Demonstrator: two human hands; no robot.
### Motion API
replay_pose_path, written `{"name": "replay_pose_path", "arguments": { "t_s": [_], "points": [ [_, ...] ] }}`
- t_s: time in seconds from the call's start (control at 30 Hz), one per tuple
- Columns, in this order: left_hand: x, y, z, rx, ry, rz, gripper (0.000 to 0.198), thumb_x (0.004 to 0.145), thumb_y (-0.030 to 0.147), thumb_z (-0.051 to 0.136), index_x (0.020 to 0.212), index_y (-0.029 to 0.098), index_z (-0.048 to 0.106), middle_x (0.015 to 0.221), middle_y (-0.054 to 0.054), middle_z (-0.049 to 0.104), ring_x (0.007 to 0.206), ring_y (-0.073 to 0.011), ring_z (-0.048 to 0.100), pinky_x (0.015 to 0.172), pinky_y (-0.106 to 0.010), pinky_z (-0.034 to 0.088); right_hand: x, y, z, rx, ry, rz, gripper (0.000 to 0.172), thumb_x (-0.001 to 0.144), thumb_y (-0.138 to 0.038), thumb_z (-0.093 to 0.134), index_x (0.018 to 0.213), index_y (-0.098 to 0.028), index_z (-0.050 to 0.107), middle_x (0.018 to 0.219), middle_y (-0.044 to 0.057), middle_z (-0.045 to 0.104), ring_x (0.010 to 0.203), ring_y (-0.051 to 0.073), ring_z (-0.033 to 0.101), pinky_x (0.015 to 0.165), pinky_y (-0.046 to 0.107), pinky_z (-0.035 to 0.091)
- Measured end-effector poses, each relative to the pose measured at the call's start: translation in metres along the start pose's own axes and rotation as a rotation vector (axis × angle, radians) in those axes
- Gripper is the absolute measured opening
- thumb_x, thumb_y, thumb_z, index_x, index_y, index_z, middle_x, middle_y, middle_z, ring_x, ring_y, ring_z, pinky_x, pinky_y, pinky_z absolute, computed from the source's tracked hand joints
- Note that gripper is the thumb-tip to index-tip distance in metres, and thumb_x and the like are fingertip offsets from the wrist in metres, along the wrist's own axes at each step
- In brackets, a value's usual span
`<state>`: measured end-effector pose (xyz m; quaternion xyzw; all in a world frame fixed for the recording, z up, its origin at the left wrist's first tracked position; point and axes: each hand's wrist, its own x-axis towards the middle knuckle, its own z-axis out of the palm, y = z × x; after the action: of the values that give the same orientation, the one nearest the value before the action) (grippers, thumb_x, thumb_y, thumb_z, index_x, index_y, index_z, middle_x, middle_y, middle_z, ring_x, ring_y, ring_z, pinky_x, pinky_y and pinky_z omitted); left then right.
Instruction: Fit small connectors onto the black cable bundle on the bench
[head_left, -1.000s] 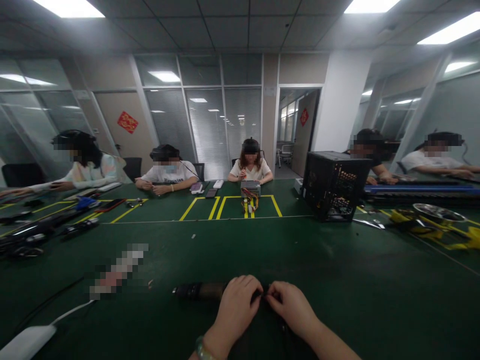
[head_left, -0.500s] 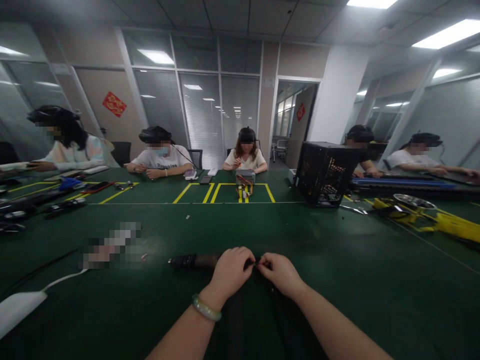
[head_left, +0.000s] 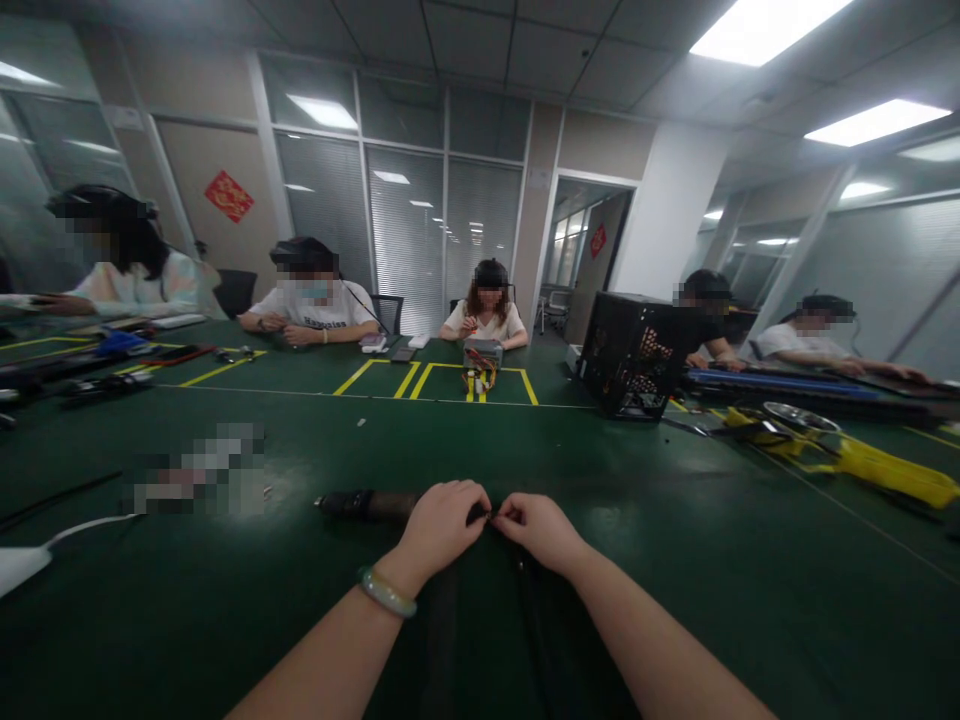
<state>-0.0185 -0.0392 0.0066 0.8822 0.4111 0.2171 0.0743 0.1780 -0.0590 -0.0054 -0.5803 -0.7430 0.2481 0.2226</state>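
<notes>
A dark cylindrical tool (head_left: 386, 505) with a narrow tip, like an electric screwdriver, lies sideways on the green table. Its tip points left. My left hand (head_left: 448, 522) is curled over the tool's right end, thumb and index finger closed towards my right hand. Just to the right, my right hand (head_left: 541, 532) pinches at a small dark bit between the two hands, too small to name. The fingertips of both hands almost meet there. Long dark strips (head_left: 534, 625) lie on the table between my forearms; their kind is hard to make out in the dim light.
Left of the tool are a blurred-out item (head_left: 199, 475) and a white object (head_left: 26, 568) with a cable. A black computer case (head_left: 628, 355) stands ahead to the right, yellow straps (head_left: 892, 465) farther right. Several people sit around the table (head_left: 675, 560); a power supply (head_left: 484, 352) stands before one.
The camera view has tilted and shifted slightly, so the hands and tool appear a little farther left and higher. My fingers keep nearly the same closed pose at the tool's right end.
</notes>
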Motion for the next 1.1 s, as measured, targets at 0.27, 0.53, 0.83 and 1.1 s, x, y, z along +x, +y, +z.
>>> {"name": "replay_pose_path", "arguments": {
  "t_s": [0.27, 0.53, 0.83, 1.1],
  "points": [
    [0.0028, 0.0001, 0.001, 0.003, -0.018, -0.036, 0.009, 0.081, 0.02, 0.056, 0.088, 0.022, 0.06, 0.091, 0.0, 0.062, 0.087, -0.0177, 0.055, 0.078, -0.03, 0.038, -0.0034, -0.0003, 0.0025, 0.063, 0.022, -0.013, 0.011, 0.086, -0.029, 0.061, 0.086, -0.022, 0.069, 0.078, -0.002, 0.07, 0.067, 0.014, 0.063, 0.055, 0.02, 0.038],
    [0.0007, -0.0022, 0.004, -0.044, 0.026, -0.019, 0.007, 0.08, 0.02, 0.061, 0.086, 0.024, 0.06, 0.09, 0.002, 0.062, 0.087, -0.0181, 0.054, 0.076, -0.032, 0.035, -0.0001, 0.005, 0.0082, 0.123, -0.008, -0.015, 0.011, 0.085, -0.03, 0.061, 0.084, -0.022, 0.068, 0.076, -0.001, 0.069, 0.067, 0.016, 0.062, 0.055, 0.021, 0.037],
    [-0.0006, -0.0036, 0.0017, -0.02, 0.022, -0.002, 0.003, 0.083, 0.024, 0.06, 0.086, 0.023, 0.06, 0.09, 0.001, 0.062, 0.087, -0.0181, 0.054, 0.077, -0.033, 0.035, -0.0001, 0.0026, 0.0076, 0.13, -0.042, -0.018, 0.013, 0.087, -0.03, 0.056, 0.084, -0.023, 0.066, 0.079, 0.0, 0.07, 0.071, 0.018, 0.063, 0.061, 0.023, 0.041],
    [-0.0012, -0.0026, 0.0004, -0.017, 0.034, 0.005, 0.004, 0.082, 0.024, 0.061, 0.085, 0.023, 0.059, 0.09, 0.002, 0.062, 0.088, -0.0173, 0.054, 0.078, -0.032, 0.036, -0.0011, -0.0025, 0.0058, 0.13, -0.046, -0.006, 0.016, 0.088, -0.031, 0.054, 0.084, -0.022, 0.066, 0.08, 0.0, 0.07, 0.071, 0.017, 0.063, 0.061, 0.022, 0.041]
  ]
}}
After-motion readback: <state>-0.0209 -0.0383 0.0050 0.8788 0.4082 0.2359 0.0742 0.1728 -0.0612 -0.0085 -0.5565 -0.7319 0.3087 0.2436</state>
